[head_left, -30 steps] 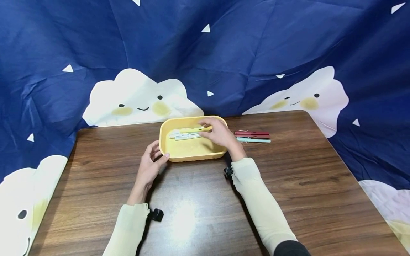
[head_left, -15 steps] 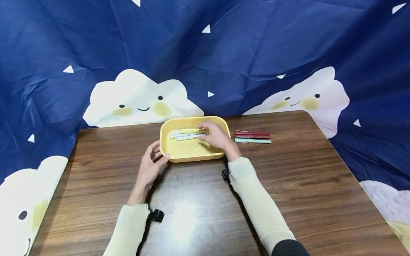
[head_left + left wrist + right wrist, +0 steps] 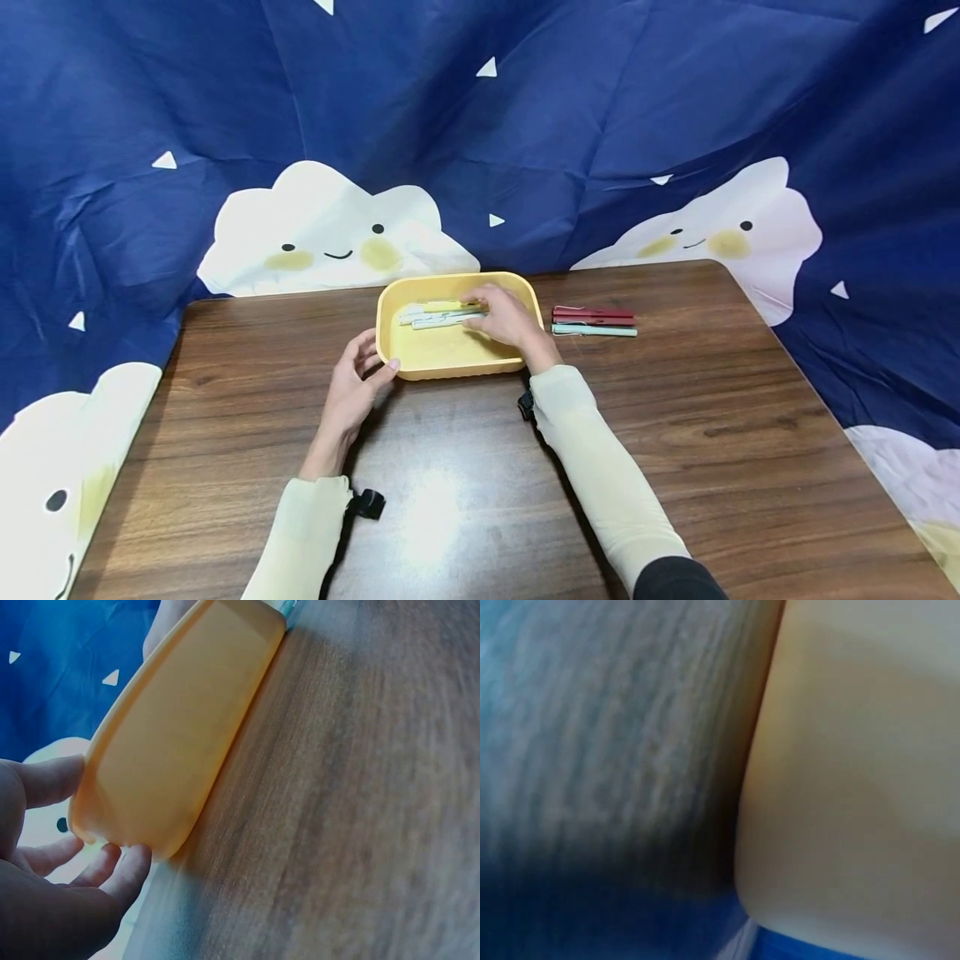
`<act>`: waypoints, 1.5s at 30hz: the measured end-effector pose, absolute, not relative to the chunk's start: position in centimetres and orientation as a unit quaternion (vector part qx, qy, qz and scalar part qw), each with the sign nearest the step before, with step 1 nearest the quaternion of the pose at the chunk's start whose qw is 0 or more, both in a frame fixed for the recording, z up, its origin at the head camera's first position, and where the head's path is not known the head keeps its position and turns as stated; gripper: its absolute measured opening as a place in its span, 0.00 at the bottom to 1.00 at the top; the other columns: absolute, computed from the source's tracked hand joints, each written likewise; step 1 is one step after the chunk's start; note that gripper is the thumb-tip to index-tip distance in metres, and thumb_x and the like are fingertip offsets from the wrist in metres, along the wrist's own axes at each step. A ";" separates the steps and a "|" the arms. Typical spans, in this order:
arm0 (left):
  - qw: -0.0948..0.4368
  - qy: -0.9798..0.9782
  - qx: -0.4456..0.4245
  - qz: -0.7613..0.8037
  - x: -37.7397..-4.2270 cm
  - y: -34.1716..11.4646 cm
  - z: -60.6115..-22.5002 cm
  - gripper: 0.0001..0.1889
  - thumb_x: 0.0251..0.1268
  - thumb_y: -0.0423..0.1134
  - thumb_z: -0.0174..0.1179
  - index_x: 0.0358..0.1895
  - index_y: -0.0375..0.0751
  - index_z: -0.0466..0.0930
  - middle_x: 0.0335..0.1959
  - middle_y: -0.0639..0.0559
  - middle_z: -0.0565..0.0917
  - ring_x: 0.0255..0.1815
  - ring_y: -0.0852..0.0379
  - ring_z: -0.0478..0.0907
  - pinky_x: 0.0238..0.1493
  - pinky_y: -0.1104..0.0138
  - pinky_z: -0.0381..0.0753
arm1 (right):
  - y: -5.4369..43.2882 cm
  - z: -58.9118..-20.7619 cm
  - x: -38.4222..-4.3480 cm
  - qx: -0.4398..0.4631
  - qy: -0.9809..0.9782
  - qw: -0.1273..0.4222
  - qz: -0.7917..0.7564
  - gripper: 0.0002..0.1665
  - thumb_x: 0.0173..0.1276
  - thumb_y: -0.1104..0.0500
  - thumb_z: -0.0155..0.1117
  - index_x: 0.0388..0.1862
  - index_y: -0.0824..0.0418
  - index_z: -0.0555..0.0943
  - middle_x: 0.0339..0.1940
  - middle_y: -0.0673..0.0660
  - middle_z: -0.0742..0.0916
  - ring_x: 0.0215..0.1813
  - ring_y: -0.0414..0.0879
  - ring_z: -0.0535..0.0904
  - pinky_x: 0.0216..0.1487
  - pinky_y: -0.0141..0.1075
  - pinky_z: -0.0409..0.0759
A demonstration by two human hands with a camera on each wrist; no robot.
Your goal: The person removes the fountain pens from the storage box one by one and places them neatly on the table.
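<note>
A yellow tray (image 3: 457, 367) stands near the far edge of the table. My left hand (image 3: 351, 385) grips its near left corner, thumb at the rim and fingers round the outside; the left wrist view shows this hand (image 3: 71, 877) against the tray's wall (image 3: 172, 742). Inside lie a yellow pen (image 3: 441, 306) and several pale pens (image 3: 437, 321). My right hand (image 3: 504, 317) reaches over the right rim, its thumb and fingers on either side of the pens' right ends. Whether it pinches them is hidden. Only tray wall (image 3: 855, 772) and tabletop show in the right wrist view.
Right of the tray, two dark red pens (image 3: 592, 317) and a light teal pen (image 3: 596, 331) lie side by side on the wooden table (image 3: 712, 433). A blue cloth (image 3: 525, 150) with white clouds hangs behind the table.
My right hand has shifted slightly left and down at the pens' right ends. The left hand keeps its grip on the tray corner. The pens barely move.
</note>
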State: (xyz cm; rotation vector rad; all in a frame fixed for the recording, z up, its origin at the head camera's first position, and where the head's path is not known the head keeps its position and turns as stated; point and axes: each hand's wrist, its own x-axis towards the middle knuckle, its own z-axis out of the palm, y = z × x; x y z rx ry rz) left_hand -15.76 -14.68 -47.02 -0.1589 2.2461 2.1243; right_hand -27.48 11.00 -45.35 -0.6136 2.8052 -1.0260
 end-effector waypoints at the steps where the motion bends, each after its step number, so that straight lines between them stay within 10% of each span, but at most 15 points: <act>1: 0.023 0.725 -0.052 0.686 -15.8 -14.7 -47.0 0.34 0.68 0.29 0.65 0.75 0.38 0.63 0.65 0.38 0.72 0.65 0.44 0.71 0.48 0.75 0.76 | 11.0 -45.4 -27.5 -0.203 0.921 0.044 -0.328 0.23 0.63 0.58 0.77 0.56 0.61 0.85 0.54 0.58 0.85 0.54 0.53 0.78 0.58 0.44 0.75; 45: 0.018 0.724 -0.050 0.688 -15.7 -14.6 -46.9 0.34 0.67 0.28 0.65 0.75 0.38 0.63 0.66 0.37 0.72 0.65 0.44 0.71 0.47 0.76 0.76 | 10.7 -45.7 -27.5 -0.203 0.939 0.098 -0.261 0.12 0.67 0.61 0.73 0.50 0.58 0.90 0.47 0.53 0.90 0.52 0.47 0.82 0.58 0.40 0.76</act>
